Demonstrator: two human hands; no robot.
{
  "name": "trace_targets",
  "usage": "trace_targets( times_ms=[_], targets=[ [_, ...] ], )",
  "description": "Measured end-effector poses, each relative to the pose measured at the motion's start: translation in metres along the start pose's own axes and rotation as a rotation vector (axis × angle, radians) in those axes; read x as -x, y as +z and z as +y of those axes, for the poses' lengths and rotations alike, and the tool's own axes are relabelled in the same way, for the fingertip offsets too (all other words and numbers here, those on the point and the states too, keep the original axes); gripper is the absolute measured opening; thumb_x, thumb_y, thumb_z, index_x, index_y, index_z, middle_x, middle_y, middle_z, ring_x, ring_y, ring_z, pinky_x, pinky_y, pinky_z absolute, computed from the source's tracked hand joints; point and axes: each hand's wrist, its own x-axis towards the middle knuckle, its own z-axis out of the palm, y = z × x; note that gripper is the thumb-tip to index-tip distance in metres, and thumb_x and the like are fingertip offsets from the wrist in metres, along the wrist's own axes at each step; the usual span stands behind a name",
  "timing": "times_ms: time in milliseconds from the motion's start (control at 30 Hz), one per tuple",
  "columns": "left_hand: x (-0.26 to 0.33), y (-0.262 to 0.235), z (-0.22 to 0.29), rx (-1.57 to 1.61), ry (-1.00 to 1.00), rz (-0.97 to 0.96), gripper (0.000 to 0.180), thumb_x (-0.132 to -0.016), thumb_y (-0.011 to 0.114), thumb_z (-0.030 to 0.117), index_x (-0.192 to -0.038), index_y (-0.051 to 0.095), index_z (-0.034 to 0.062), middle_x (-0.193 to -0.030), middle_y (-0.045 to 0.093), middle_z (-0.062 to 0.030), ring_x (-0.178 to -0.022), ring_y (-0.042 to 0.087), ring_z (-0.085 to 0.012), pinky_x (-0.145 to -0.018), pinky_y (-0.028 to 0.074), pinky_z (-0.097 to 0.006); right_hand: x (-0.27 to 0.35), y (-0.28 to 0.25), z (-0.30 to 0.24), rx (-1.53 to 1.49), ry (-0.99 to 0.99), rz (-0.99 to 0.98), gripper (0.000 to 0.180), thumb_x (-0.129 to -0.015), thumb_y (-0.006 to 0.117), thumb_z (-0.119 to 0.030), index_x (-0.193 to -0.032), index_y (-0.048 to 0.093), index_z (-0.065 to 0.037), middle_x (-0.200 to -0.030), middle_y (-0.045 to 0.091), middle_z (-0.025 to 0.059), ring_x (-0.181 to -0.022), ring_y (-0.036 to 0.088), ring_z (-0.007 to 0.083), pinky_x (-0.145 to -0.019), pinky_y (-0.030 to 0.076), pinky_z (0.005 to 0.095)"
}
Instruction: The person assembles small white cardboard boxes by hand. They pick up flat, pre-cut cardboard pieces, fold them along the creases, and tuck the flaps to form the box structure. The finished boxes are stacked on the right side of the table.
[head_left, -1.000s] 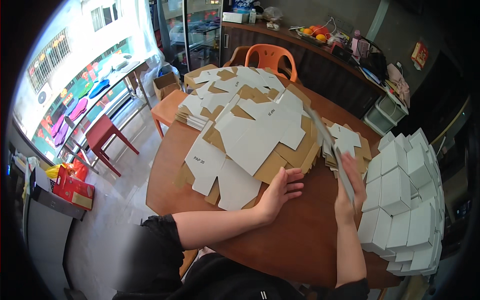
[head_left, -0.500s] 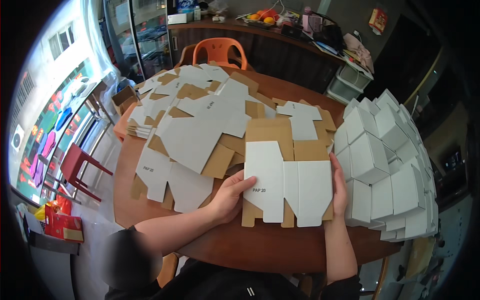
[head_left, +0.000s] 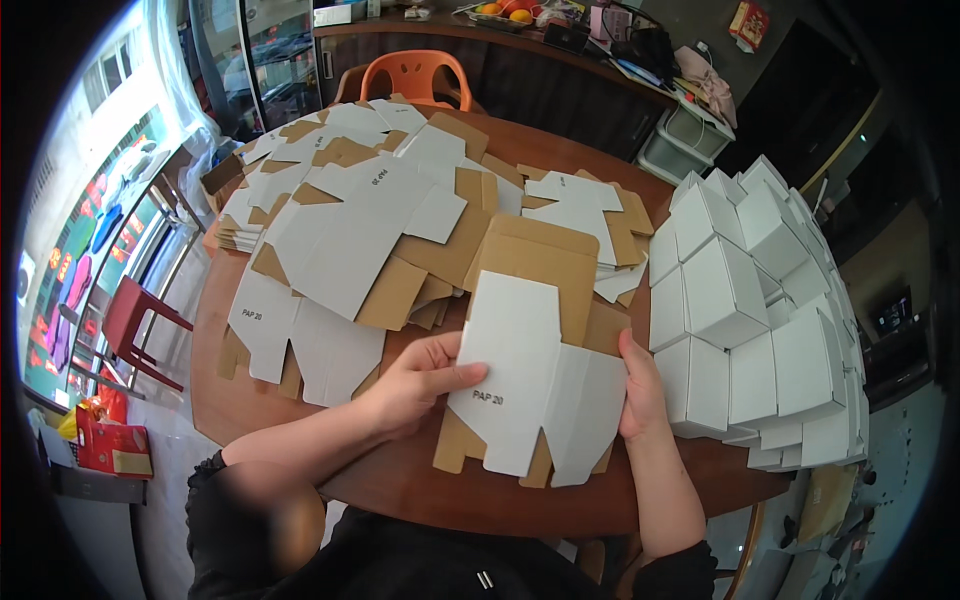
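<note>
Between my hands is a flat cardboard box blank point(head_left: 510, 350), white on its printed panels and brown on its flaps. My left hand point(head_left: 415, 385) grips its left edge, thumb on top of the white panel. At the right edge, my right hand point(head_left: 640, 385) holds the side with the thumb up near the brown flap. The blank tilts, and its panels bend slightly along the creases. Beyond it spreads a heap of similar flat blanks point(head_left: 340, 235). A smaller pile of blanks point(head_left: 575, 205) lies farther right.
Folded white boxes point(head_left: 715, 290) are stacked high on the right side of the brown table point(head_left: 420, 475). An orange chair point(head_left: 415, 75) stands at the far edge. Behind it runs a dark sideboard point(head_left: 520, 75) with fruit and clutter. A red stool point(head_left: 140, 315) stands left.
The held blank has turned clockwise and come slightly left and nearer to me, its right panels now bending at the crease. Both hands still hold it. The whole view has shifted somewhat.
</note>
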Motion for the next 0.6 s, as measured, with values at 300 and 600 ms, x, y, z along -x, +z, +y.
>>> trace_targets(
  times_ms=[300, 600],
  targets=[
    [0.000, -0.007, 0.030, -0.259, -0.344, -0.039, 0.035, -0.084, 0.062, 0.001, -0.116, 0.067, -0.0103, -0.102, 0.074, -0.0132, -0.085, 0.072, -0.0156, -0.081, 0.058, -0.027, 0.002, -0.021, -0.012, 0.181, 0.137, -0.188, 0.056, -0.102, 0.051, -0.052, -0.115, 0.068, -0.001, -0.108, 0.070, 0.0049, -0.099, 0.065, 0.0126, -0.088, 0.049, 0.0305],
    [-0.004, -0.018, 0.035, -0.205, -0.328, -0.118, 0.038, -0.084, 0.063, 0.003, -0.119, 0.066, -0.0087, -0.105, 0.073, -0.0131, -0.089, 0.072, -0.0153, -0.082, 0.058, -0.027, 0.005, -0.006, 0.005, -0.044, 0.216, -0.180, 0.039, -0.104, 0.054, -0.032, -0.121, 0.065, 0.001, -0.115, 0.069, 0.0089, -0.105, 0.065, 0.0170, -0.093, 0.050, 0.0334]
  ],
)
